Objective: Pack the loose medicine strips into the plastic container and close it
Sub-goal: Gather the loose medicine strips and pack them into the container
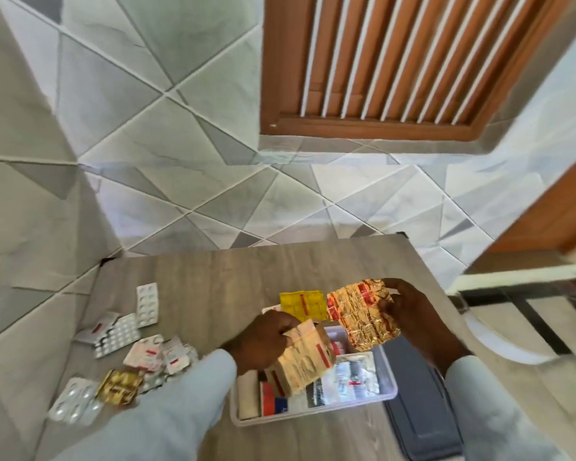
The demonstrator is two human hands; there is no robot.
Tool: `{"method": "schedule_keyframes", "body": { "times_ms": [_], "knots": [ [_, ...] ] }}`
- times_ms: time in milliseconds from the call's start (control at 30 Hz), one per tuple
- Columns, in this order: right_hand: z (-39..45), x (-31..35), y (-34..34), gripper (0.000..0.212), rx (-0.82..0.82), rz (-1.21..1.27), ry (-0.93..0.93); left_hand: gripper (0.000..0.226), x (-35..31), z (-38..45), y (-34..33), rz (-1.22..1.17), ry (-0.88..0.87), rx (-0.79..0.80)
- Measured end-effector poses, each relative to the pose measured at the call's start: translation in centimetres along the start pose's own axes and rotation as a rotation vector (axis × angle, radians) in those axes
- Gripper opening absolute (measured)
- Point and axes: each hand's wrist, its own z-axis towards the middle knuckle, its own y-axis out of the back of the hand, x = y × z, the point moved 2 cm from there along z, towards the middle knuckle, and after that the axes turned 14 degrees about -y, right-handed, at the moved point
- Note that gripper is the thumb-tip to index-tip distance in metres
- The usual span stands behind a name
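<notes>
Over table (213,277): strips (363,314) in both hands (266,341).

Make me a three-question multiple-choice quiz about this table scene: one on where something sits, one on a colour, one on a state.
1. Where do the loose medicine strips lie relative to the white plastic container?
A. To its left
B. To its right
C. Stacked on its lid

2. What colour is the crumpled foil strip held by the right hand?
A. Blue
B. Gold with red print
C. Green

3. What state is the container in?
A. Closed
B. Open, partly filled
C. Upside down

Answers:
1 A, the strips are scattered on the wooden table left of the container.
2 B, the foil shines gold with red markings.
3 B, packets show inside and the dark grey lid lies beside it.
</notes>
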Motion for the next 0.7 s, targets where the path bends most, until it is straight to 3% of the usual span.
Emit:
{"method": "schedule_keyframes", "body": {
  "times_ms": [133,233,433,567,700],
  "knots": [
    [-0.6,-2.8,2.2,0.02,-0.059,-0.037,0.003,0.032,-1.5,4.4,-5.5,0.092,0.018,0.078],
    [0.2,-4.8,1.7,0.03,-0.097,-0.169,0.01,0.023,-1.5,5.4,-7.6,0.212,0.018,0.146],
    [2.4,-6.8,0.0,0.034,0.014,-0.59,-0.004,0.027,-1.2,4.7,-8.9,0.491,-0.073,0.137],
    [2.6,-6.5,-0.7,0.021,0.036,-0.663,0.024,0.037,-0.9,4.0,-9.1,0.625,-0.076,0.189],
    [3.0,-6.8,-0.8,0.022,0.028,-0.615,-0.054,0.052,0.0,3.4,-8.8,0.489,-0.073,0.111]
  ]
}}
